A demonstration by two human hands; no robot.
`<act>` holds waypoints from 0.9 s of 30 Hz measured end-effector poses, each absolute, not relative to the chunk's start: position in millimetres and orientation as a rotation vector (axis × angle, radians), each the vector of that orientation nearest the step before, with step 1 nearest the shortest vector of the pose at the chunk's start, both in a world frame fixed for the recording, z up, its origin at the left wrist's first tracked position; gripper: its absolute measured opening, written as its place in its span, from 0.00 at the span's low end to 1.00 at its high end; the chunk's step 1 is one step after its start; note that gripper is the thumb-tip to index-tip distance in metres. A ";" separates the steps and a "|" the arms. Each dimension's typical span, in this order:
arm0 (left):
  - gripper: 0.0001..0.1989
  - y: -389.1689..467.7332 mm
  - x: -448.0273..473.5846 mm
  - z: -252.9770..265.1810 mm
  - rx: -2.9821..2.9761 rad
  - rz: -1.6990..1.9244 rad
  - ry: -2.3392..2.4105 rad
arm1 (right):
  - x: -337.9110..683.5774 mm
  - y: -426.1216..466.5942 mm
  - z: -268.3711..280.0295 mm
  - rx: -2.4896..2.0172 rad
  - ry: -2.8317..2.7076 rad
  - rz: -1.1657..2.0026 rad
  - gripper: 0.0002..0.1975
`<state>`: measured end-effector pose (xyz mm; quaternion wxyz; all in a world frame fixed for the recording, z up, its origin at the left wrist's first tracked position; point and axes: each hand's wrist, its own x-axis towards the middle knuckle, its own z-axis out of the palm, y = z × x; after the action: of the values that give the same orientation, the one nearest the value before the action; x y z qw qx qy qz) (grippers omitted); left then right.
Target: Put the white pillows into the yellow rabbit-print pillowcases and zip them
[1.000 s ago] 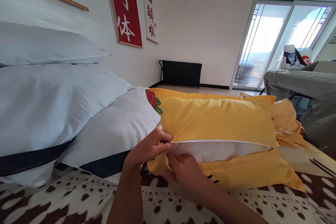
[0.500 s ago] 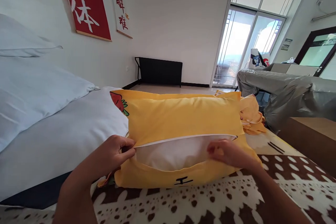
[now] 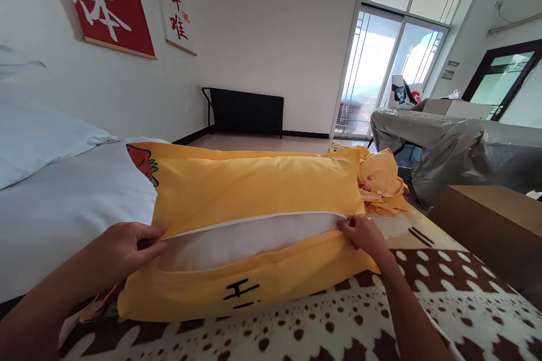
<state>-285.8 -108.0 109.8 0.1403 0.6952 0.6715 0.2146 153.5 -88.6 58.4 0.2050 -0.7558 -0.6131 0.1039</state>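
A yellow pillowcase [image 3: 254,183] with a carrot print and "Hi" lettering lies before me on a patterned blanket [image 3: 313,324]. Its long zippered opening gapes, and a white pillow [image 3: 237,242] shows inside. My left hand [image 3: 133,245] pinches the pillowcase at the left end of the opening. At the right end, my right hand [image 3: 365,235] has its fingers closed on the edge of the opening. Whether it holds a zipper pull there is too small to tell.
White pillows [image 3: 63,203] are piled on the left. Crumpled orange fabric [image 3: 381,180] lies beyond the pillowcase's right end. A cardboard box [image 3: 486,231] stands at the right, with a plastic-covered table [image 3: 466,135] behind it. A black folded panel [image 3: 248,113] leans by the far wall.
My right hand has moved from over the opening to its right end and closed on the edge there. The opening looks narrower, and the view has shifted to the right.
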 end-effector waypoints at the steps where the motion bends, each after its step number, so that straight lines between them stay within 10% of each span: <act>1: 0.18 -107.6 -282.8 110.5 2.022 0.520 1.941 | 154.9 -88.0 59.0 -2.096 -1.697 0.309 0.16; 12: 0.11 -98.3 -226.0 108.5 2.430 0.630 2.568 | 186.1 -80.0 56.1 -1.659 -1.652 0.594 0.12; 27: 0.08 -62.4 20.0 72.4 2.501 0.638 1.183 | 170.5 -63.5 38.9 -1.304 -1.386 0.880 0.17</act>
<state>20.0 -62.4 72.4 0.1507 0.8709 0.4118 0.2220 170.5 -63.5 38.9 0.4990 -0.5389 -0.5730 0.3637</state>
